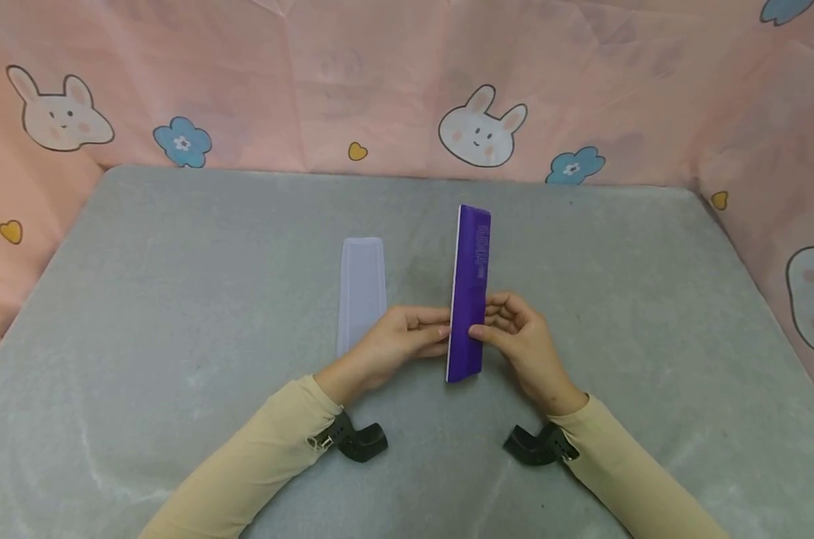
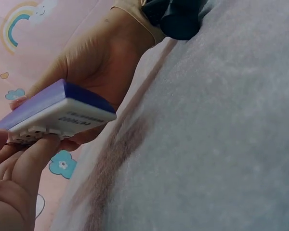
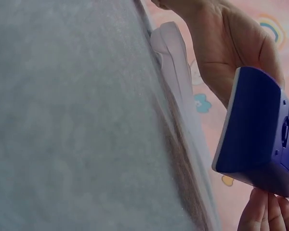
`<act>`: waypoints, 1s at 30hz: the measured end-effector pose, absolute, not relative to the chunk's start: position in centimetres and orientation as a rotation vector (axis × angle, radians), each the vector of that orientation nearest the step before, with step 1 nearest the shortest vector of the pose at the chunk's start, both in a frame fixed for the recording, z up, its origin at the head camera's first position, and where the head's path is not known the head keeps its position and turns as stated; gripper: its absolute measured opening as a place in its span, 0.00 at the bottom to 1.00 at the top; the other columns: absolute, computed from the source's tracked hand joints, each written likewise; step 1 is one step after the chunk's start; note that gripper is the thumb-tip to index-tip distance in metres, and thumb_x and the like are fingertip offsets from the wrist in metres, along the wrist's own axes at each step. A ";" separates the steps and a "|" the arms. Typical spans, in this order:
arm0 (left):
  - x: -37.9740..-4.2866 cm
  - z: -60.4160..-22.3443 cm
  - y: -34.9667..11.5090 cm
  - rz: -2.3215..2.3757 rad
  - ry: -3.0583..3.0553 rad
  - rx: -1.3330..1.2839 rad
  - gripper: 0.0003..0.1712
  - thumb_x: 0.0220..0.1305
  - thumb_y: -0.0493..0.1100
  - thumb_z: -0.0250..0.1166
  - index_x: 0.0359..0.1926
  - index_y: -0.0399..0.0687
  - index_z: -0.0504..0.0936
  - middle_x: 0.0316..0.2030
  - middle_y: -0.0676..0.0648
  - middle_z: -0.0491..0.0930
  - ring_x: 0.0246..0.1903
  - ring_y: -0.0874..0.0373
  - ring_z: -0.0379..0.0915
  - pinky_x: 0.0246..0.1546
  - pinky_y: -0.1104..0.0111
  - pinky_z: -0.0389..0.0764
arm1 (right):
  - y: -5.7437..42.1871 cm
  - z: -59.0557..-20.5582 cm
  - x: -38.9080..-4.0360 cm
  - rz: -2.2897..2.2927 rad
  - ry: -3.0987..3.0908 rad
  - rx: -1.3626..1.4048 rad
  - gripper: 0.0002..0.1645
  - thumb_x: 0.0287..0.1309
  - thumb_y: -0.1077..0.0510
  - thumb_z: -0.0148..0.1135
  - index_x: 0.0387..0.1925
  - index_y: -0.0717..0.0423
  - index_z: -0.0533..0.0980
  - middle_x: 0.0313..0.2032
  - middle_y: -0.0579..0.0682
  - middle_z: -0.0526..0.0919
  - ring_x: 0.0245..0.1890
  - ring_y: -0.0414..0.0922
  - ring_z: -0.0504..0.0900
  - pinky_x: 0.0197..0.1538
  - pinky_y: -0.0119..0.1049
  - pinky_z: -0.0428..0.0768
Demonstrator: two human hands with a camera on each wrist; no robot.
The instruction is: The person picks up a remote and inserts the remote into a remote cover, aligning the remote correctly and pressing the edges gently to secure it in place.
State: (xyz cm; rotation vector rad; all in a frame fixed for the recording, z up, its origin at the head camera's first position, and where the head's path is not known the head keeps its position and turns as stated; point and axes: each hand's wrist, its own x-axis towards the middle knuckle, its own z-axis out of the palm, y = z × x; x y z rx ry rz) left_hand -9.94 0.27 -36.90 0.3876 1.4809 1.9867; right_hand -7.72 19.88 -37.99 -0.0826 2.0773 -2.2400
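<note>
The person wears long sleeves of plain, pale beige cloth, the left sleeve [image 1: 252, 453] and the right sleeve [image 1: 639, 471] matching, both fairly snug, softly creased and ending at the wrist. Near the left cuff runs a black strap [image 1: 323, 440] with a small metallic buckle, carrying a black, curved, stubby housing [image 1: 365, 443] with a blunt end; its black twin [image 1: 530, 446] sits at the right cuff on a dark band [image 1: 563, 442] that seems pierced with small holes. The left hand [image 1: 388, 346] and right hand [image 1: 527, 350] are bare.
</note>
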 end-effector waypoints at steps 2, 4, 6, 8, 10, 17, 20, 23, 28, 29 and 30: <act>-9.9 -36.9 0.3 1.989 1.482 0.368 0.21 0.66 0.26 0.51 0.59 0.20 0.65 0.55 0.28 0.70 0.55 0.41 0.69 0.54 0.62 0.75 | 19.8 -37.9 -7.7 -2.248 2.079 -0.080 0.18 0.50 0.75 0.63 0.42 0.58 0.74 0.34 0.47 0.80 0.35 0.38 0.78 0.39 0.28 0.80; -9.9 -36.8 0.3 1.989 1.490 0.351 0.21 0.65 0.27 0.53 0.58 0.21 0.67 0.54 0.28 0.71 0.54 0.43 0.72 0.53 0.62 0.76 | 19.8 -37.9 -7.7 -2.244 2.086 -0.077 0.18 0.50 0.75 0.64 0.42 0.59 0.74 0.33 0.47 0.80 0.34 0.38 0.78 0.39 0.27 0.80; -9.8 -36.7 0.4 1.990 1.501 0.337 0.21 0.64 0.27 0.56 0.57 0.22 0.69 0.52 0.29 0.74 0.52 0.45 0.74 0.52 0.62 0.77 | 19.8 -38.0 -7.6 -2.226 2.106 -0.073 0.17 0.49 0.74 0.65 0.41 0.59 0.74 0.33 0.47 0.79 0.34 0.38 0.78 0.38 0.27 0.81; -9.8 -36.8 0.4 1.989 1.517 0.328 0.21 0.63 0.28 0.58 0.56 0.22 0.71 0.51 0.30 0.76 0.50 0.47 0.76 0.51 0.62 0.78 | 19.8 -38.0 -7.6 -2.211 2.122 -0.074 0.17 0.49 0.73 0.66 0.41 0.60 0.74 0.33 0.47 0.79 0.34 0.38 0.78 0.38 0.27 0.81; -9.8 -36.8 0.5 1.991 1.530 0.309 0.20 0.61 0.28 0.59 0.55 0.22 0.72 0.49 0.30 0.77 0.49 0.48 0.78 0.50 0.62 0.79 | 19.8 -38.0 -7.6 -2.203 2.131 -0.079 0.17 0.49 0.73 0.66 0.41 0.61 0.73 0.33 0.48 0.79 0.34 0.39 0.78 0.38 0.27 0.81; -9.8 -36.7 0.6 1.975 1.593 0.237 0.19 0.62 0.28 0.59 0.53 0.22 0.73 0.48 0.31 0.78 0.48 0.49 0.78 0.49 0.63 0.79 | 19.8 -38.1 -7.6 -2.219 2.117 -0.091 0.16 0.51 0.73 0.65 0.41 0.60 0.74 0.33 0.47 0.79 0.34 0.38 0.78 0.38 0.27 0.80; -9.9 -36.7 0.5 1.965 1.603 0.219 0.19 0.63 0.29 0.59 0.54 0.23 0.73 0.48 0.31 0.78 0.48 0.50 0.78 0.49 0.63 0.79 | 19.8 -38.2 -7.6 -2.224 2.109 -0.091 0.15 0.52 0.72 0.64 0.41 0.58 0.75 0.32 0.47 0.80 0.34 0.38 0.78 0.37 0.27 0.80; -9.9 -36.6 0.5 1.956 1.614 0.213 0.19 0.63 0.29 0.58 0.54 0.23 0.72 0.49 0.31 0.78 0.47 0.52 0.78 0.49 0.64 0.79 | 19.8 -38.2 -7.7 -2.228 2.096 -0.096 0.14 0.53 0.72 0.63 0.40 0.58 0.75 0.32 0.46 0.80 0.34 0.38 0.79 0.36 0.27 0.80; -10.0 -36.6 0.4 1.950 1.629 0.203 0.19 0.63 0.29 0.58 0.54 0.22 0.72 0.48 0.31 0.78 0.44 0.55 0.78 0.50 0.63 0.79 | 19.8 -38.1 -7.6 -2.215 2.086 -0.097 0.13 0.53 0.72 0.63 0.40 0.58 0.75 0.32 0.46 0.81 0.33 0.38 0.79 0.36 0.27 0.80; -10.0 -36.6 0.4 1.951 1.629 0.197 0.19 0.63 0.29 0.58 0.54 0.22 0.72 0.48 0.31 0.78 0.44 0.56 0.78 0.50 0.63 0.79 | 19.8 -38.1 -7.7 -2.211 2.087 -0.095 0.13 0.53 0.72 0.63 0.40 0.58 0.75 0.32 0.46 0.81 0.33 0.38 0.79 0.36 0.27 0.80; -10.0 -36.6 0.4 1.953 1.628 0.189 0.19 0.62 0.29 0.58 0.54 0.22 0.72 0.48 0.30 0.78 0.44 0.56 0.78 0.49 0.63 0.79 | 19.8 -38.1 -7.7 -2.208 2.088 -0.093 0.12 0.53 0.72 0.63 0.39 0.58 0.75 0.32 0.46 0.81 0.33 0.38 0.79 0.36 0.27 0.80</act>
